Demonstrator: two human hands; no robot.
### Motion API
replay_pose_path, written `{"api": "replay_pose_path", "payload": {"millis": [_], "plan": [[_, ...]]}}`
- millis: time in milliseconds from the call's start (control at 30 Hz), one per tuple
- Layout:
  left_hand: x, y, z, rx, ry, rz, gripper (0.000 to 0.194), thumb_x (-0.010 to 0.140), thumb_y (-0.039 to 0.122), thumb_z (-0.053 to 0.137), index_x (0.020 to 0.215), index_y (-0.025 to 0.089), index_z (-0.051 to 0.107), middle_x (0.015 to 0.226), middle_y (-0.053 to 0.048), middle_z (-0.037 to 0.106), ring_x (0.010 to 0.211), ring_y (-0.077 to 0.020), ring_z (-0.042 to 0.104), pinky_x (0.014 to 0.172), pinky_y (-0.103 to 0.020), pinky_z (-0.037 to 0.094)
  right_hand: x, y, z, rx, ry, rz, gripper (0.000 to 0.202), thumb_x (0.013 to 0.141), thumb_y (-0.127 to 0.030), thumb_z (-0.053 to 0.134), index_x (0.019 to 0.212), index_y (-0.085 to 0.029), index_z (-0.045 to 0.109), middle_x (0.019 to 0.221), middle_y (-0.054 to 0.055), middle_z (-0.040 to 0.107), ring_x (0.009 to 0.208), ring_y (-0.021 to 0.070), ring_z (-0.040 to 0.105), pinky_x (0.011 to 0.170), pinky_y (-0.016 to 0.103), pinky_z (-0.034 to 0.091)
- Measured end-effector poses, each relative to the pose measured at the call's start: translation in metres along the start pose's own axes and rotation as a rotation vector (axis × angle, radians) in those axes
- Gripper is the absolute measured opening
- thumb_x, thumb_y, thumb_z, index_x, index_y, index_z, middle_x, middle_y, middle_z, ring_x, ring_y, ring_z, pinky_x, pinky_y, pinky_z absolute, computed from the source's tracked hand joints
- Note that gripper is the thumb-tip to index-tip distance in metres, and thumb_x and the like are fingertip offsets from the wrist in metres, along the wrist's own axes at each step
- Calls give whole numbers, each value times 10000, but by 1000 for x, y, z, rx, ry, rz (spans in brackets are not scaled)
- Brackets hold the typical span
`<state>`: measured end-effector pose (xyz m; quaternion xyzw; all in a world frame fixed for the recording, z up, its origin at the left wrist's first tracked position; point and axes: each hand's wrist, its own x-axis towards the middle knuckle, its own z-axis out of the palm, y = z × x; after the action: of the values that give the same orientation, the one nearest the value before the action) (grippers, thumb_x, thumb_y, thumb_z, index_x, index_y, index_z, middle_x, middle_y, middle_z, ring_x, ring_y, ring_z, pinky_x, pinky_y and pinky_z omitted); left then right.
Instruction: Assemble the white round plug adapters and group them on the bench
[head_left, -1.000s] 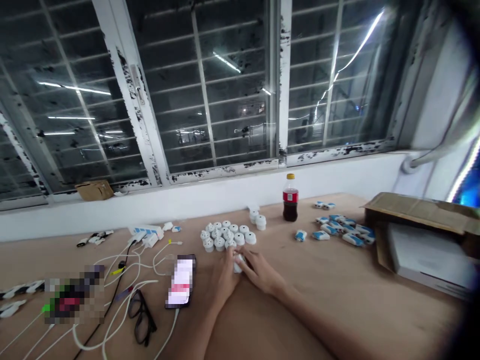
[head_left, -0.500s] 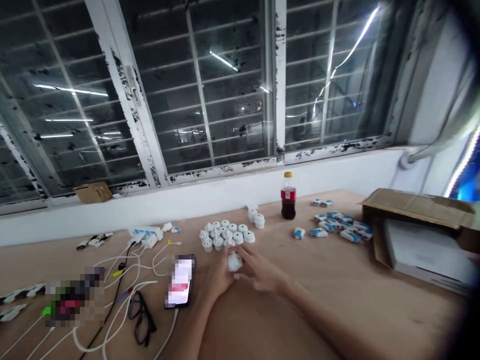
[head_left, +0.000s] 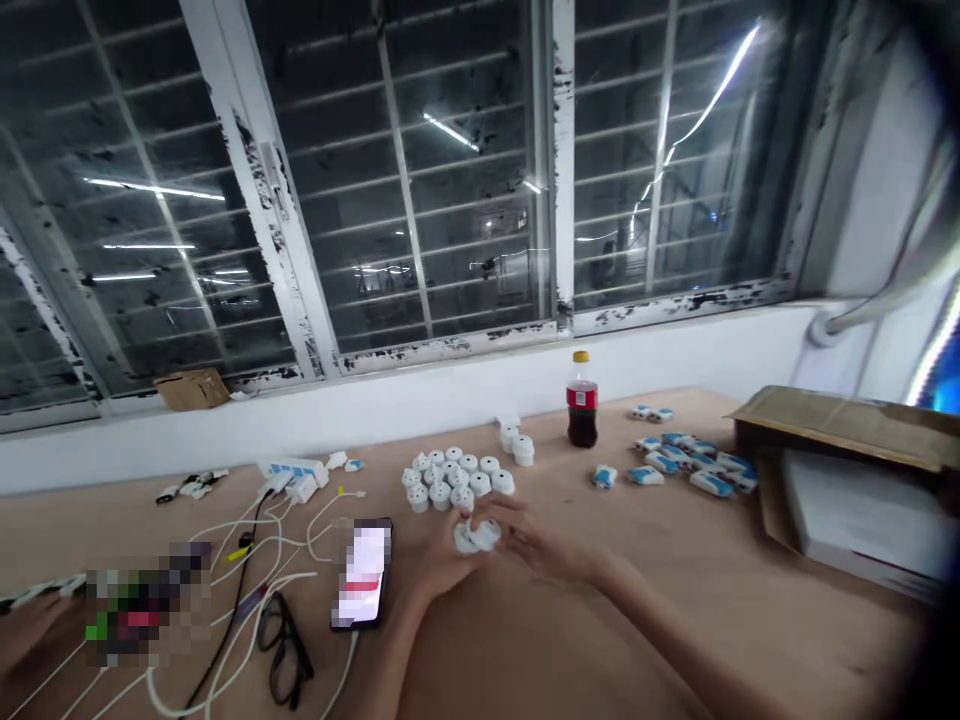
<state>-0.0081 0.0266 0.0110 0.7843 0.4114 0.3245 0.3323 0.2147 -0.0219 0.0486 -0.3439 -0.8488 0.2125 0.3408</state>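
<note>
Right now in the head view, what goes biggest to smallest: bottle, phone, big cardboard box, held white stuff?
1. Big cardboard box
2. Phone
3. Bottle
4. Held white stuff, though partly hidden

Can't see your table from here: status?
Left hand holding white part, right hand at it. White fittings clustered beyond. Another person's hand far left, apart.

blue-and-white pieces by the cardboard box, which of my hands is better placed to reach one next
The right hand, likely: it lies nearer the blue-and-white pieces, with the left hand on its far side. Both are occupied at the white parts, so it may need freeing first.
</note>
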Motion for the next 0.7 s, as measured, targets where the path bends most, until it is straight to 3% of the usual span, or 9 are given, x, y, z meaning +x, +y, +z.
{"api": "replay_pose_path", "payload": {"millis": [100,267,367,467,567,700], "plan": [[-1,0,-1,-15,35,-23,349,863,309,824,1151,261,632,1122,-26,791,1017,-259,741,880,-348,578,-3,12,-4,-68,58,84,432,945,-126,578,1330,-283,694,1280,80,682,1024,223,671,927,361,592],[4,-9,1,177,176,66,201,895,327,780,982,243,620,1025,-35,729,993,-251,692,925,-364,541,-8,43,1,-242,252,332,405,860,-192,701,1263,-227,678,1136,87,706,821,218,654,836,389,595],[8,-17,0,261,215,121,164,922,298,729,867,241,585,988,-28,680,1015,-246,671,968,-377,526,-11,59,8,-275,271,360,367,846,-167,703,1207,-227,721,1178,99,685,839,218,673,871,403,590],[9,-22,-2,337,269,143,140,900,264,728,945,244,597,1074,-41,641,1085,-259,653,1008,-398,519,-12,66,16,-281,290,345,390,880,-174,655,1256,-259,716,1260,86,643,842,198,681,892,403,601],[8,-25,-2,391,325,89,310,824,149,710,1089,247,583,1184,-63,601,1170,-276,632,1059,-420,505,-8,68,23,-298,333,304,357,891,-139,570,1214,-242,683,1249,91,623,883,211,666,889,398,604],[11,-30,1,360,342,26,554,748,67,675,1256,230,525,1301,-104,579,1288,-306,601,1139,-451,468,-2,68,29,-329,361,269,190,979,-154,481,1005,-232,653,1118,89,625,917,231,642,900,396,591]]}}
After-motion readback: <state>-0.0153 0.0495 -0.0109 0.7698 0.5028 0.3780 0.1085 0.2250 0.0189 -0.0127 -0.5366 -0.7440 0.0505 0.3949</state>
